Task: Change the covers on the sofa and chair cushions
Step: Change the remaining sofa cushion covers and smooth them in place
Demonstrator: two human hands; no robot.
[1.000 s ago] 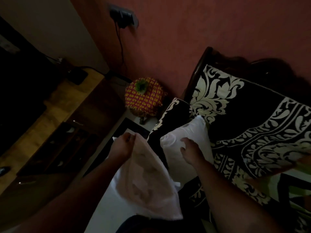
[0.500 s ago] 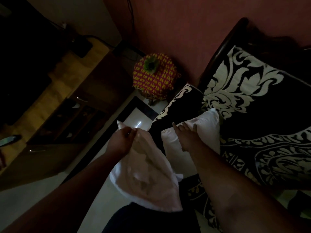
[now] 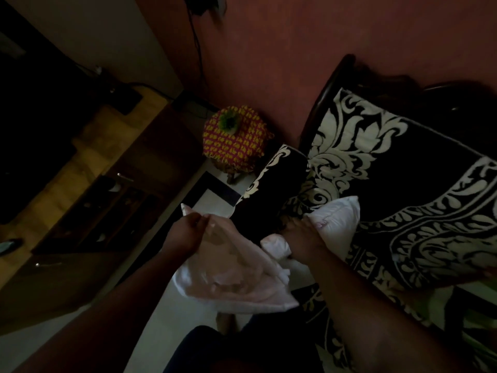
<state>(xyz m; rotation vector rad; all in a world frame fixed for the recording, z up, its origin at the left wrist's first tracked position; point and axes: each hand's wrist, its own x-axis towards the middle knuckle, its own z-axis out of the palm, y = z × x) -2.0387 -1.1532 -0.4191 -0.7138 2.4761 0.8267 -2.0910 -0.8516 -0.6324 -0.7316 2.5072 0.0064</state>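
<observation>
1. The left hand (image 3: 185, 234) pinches the upper edge of the pale cover (image 3: 228, 273), fingers curled round the cloth, so the cover hangs over the floor just beside the sofa (image 3: 430, 211).
2. The right hand (image 3: 302, 239) grips the white cushion (image 3: 333, 224), squeezing its near end (fingers partly hidden in the dim light).
3. The step likely goes best if the cover's mouth is spread wide and a cushion corner goes in first.
4. The cushion's long axis runs from the sofa's front edge up toward the backrest; the cover hangs down and rightward.

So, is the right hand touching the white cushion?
Touching. The head view shows the right hand gripping the white cushion, which bunches up where it is squeezed.
</observation>
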